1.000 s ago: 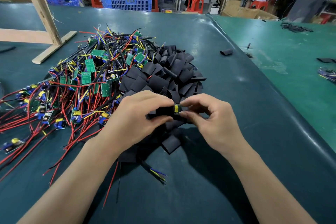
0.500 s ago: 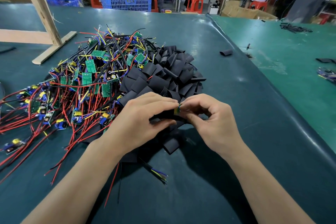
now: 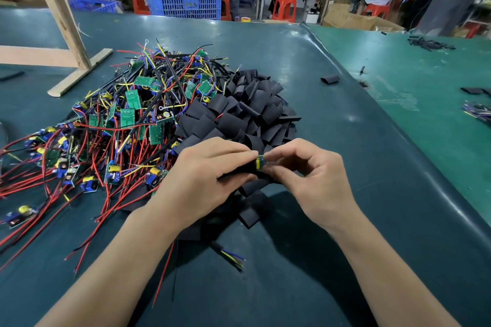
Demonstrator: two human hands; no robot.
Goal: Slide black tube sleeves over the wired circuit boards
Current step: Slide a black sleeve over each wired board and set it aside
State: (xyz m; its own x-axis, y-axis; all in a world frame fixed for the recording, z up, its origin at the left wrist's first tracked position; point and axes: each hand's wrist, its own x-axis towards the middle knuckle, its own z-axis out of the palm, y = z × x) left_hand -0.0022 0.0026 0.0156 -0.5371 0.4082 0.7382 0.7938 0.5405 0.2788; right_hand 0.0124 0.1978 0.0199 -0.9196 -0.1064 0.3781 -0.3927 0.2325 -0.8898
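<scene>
My left hand (image 3: pixel 202 178) was curled around a black tube sleeve (image 3: pixel 240 168), thumb underneath and fingers over the top, so that most of the sleeve was hidden inside my grip. Only its right end showed, just past my fingertips. Out of that end poked the tip of a circuit board (image 3: pixel 260 162), a small patch of green, yellow and blue, sitting right between my two hands.

My right hand (image 3: pixel 313 180) met it from the other side, thumb and forefinger pinched narrowly on that exposed tip, the other fingers curled loosely behind. The two hands were almost touching, with the board end as the only thing between them. Red wires (image 3: pixel 162 273) and a thin black one trailed out from under my left wrist toward me.

Both hands hovered just above the near edge of the heap of loose sleeves (image 3: pixel 239 114), which lay on the dark green table (image 3: pixel 318 273). To the left of that heap, touching it, sprawled the tangle of wired boards (image 3: pixel 127 125). One stray sleeve (image 3: pixel 330 79) lay well apart, off to the far right. A blue crate (image 3: pixel 186 1) stood beyond the table's far edge.
</scene>
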